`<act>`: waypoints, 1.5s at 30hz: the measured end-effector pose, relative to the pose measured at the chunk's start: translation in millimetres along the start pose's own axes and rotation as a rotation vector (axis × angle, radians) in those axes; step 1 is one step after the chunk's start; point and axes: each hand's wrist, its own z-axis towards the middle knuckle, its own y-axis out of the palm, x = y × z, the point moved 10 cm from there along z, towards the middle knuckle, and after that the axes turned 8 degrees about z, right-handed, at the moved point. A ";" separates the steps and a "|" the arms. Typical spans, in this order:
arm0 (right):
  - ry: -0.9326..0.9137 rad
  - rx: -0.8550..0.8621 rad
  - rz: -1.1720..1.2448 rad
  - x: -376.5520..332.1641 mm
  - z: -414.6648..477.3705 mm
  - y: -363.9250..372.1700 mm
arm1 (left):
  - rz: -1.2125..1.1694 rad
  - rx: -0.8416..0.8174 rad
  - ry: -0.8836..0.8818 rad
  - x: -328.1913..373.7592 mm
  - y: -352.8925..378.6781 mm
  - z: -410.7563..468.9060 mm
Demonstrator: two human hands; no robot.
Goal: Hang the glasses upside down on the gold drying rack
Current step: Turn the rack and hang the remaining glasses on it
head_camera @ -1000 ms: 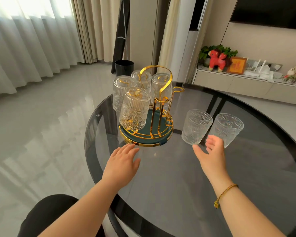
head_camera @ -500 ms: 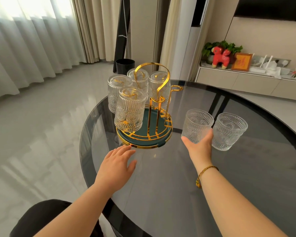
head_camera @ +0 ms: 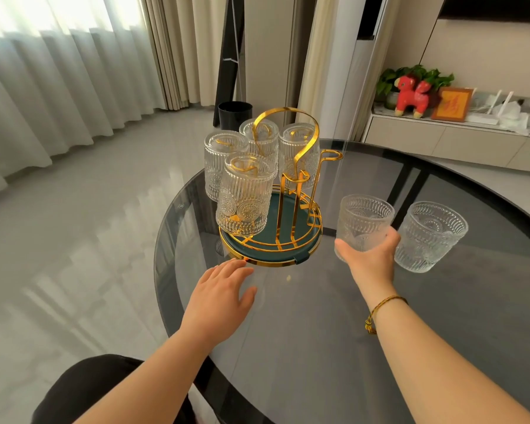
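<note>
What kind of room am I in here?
Probably a home living room: a round glass table, floor-length curtains, and a low cabinet holding a red toy horse and a framed picture.

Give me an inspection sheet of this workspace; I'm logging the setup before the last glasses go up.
Surface: round dark glass table, bare apart from the job's things.
Job's things: gold drying rack holds four inverted glasses; two upright glasses beside it, near glass and far glass.
Clutter: nothing seen.
Grippers: right hand grips the near glass; left hand open, fingertips at the rack's base.
Cables: nothing seen.
Surroundings: curtains, black bin, red toy on a shelf.
</note>
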 end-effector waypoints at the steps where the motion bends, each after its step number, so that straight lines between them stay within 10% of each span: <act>1: -0.007 -0.007 0.016 -1.8 -1.4 -0.7 | -0.001 -0.001 -0.003 -0.3 0.1 0.0; 27: -0.284 -0.277 -0.020 -170.6 -29.9 -39.3 | -0.078 0.063 -0.144 -42.3 -17.2 -5.9; 45: -0.545 -0.606 -0.752 -233.3 -24.2 76.9 | 0.001 0.069 -0.132 -44.4 -9.6 -1.7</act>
